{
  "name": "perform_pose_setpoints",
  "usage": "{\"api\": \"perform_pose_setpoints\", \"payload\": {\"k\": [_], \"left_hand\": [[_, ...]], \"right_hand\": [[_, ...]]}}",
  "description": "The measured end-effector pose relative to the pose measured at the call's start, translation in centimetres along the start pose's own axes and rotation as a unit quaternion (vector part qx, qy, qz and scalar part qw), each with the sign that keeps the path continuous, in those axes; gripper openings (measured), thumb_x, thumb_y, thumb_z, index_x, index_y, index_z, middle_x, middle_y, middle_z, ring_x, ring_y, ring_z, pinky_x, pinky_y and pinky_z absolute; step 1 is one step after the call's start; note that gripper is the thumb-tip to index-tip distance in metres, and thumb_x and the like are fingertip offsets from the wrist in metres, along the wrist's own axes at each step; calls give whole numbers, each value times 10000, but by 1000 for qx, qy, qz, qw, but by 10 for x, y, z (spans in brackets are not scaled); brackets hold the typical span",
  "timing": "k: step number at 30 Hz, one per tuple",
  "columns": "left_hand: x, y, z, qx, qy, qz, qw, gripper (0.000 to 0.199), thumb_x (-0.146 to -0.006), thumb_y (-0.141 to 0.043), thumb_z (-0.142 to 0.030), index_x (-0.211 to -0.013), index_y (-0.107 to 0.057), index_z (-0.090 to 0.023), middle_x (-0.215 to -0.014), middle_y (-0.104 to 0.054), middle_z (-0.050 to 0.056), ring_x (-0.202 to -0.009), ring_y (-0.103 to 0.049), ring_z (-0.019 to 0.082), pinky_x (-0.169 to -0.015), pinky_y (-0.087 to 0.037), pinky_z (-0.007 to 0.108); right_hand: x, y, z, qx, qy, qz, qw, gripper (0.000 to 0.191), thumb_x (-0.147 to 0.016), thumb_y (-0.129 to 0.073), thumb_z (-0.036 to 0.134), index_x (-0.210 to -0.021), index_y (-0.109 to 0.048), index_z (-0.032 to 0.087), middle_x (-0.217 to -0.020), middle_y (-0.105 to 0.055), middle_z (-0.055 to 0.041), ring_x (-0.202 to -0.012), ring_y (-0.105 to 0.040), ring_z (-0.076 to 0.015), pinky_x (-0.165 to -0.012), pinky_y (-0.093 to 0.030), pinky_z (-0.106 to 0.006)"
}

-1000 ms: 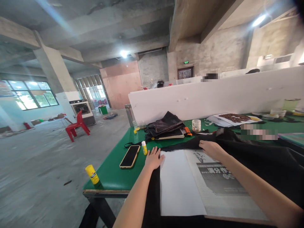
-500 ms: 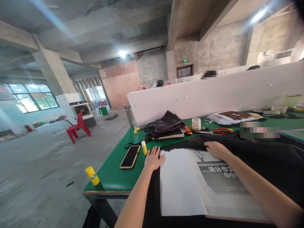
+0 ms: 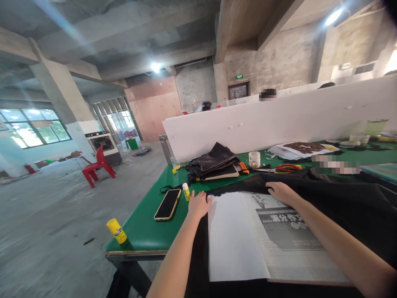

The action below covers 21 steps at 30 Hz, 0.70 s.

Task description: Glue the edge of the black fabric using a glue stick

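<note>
Black cloth [image 3: 347,207] covers the near right part of the table, with an open white sheet [image 3: 235,240] and a grey printed page [image 3: 294,236] lying on it. My left hand [image 3: 199,204] rests at the sheet's upper left corner, where the black cloth's edge runs; its fingers are bent a little and apart. At the far edge of the printed page, my right hand [image 3: 281,193] has its fingers curled on the black cloth, gripping it. Just left of my left hand stand a small glue stick [image 3: 186,192] and a phone [image 3: 167,204] lying flat.
A yellow glue stick [image 3: 116,231] stands at the left corner of the green table [image 3: 139,231]. Behind my hands are folded black fabric [image 3: 214,159], an orange cutter [image 3: 243,167], a jar [image 3: 254,159] and red-handled scissors [image 3: 288,167]. A white partition [image 3: 273,122] borders the far side.
The view has shifted slightly, so everything sits a little further left. The fingers of my left hand look more drawn in at the cloth's edge. My right hand keeps its place on the cloth.
</note>
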<state>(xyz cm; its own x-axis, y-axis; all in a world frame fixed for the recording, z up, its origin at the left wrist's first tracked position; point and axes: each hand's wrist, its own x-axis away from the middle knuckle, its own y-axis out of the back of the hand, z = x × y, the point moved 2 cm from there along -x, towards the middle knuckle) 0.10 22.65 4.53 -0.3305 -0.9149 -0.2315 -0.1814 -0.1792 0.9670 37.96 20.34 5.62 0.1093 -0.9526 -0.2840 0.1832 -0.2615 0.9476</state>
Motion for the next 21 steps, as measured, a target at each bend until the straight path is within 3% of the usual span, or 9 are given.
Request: {"api": "perform_pose_setpoints", "payload": {"k": [5,9,12,14,17,21], "left_hand": [[4,3,-6,13,19,-57,998,489,-928,-224,-352,-1274,-468,-107,-1374,-441,121,-1288,-367,236,-1102,-226,427],[18,33,-23,32,-31,-107,993,419,-910,-243,-220,-1231,-509,-171,-1345,-476,56,-1292,-351,188,-1124,-209,381],[58,65,-49,119,-154,-167,967,367,-896,-295,-193,-1141,-568,-208,-1197,-584,42,-1189,-460,181,-1099,-276,379],[98,79,-62,205,-174,-177,947,335,-900,-320,-201,-1118,-573,-230,-1078,-633,50,-1046,-555,185,-983,-416,368],[160,79,-59,322,-82,-168,928,266,-904,-366,-271,-1015,-608,-263,-937,-667,49,-878,-620,188,-797,-513,305],[222,35,-15,414,183,-188,872,333,-855,-401,-500,-826,-647,-277,-748,-686,40,-689,-655,212,-656,-542,291]], "right_hand": [[0,-2,-1,3,3,-3,1000,327,-782,-409,177,-1003,-650,185,-1042,-660,-66,-957,-602,-209,-830,-429,-285],[1,0,0,3,10,-14,1000,324,-826,-351,188,-969,-642,176,-1020,-664,-67,-944,-604,-203,-819,-430,-288],[4,5,5,2,21,-32,999,314,-840,-320,185,-920,-624,185,-930,-674,-51,-849,-620,-180,-755,-443,-278],[6,12,12,6,30,-60,998,286,-825,-349,190,-970,-595,179,-948,-660,-58,-876,-605,-190,-790,-434,-302],[8,29,30,16,47,-117,992,340,-808,-393,196,-1121,-517,149,-1122,-591,-97,-1070,-512,-223,-967,-336,-371],[13,54,76,22,162,-158,974,300,-820,-391,161,-1074,-548,184,-1100,-596,-76,-1059,-506,-210,-1041,-258,-405]]}}
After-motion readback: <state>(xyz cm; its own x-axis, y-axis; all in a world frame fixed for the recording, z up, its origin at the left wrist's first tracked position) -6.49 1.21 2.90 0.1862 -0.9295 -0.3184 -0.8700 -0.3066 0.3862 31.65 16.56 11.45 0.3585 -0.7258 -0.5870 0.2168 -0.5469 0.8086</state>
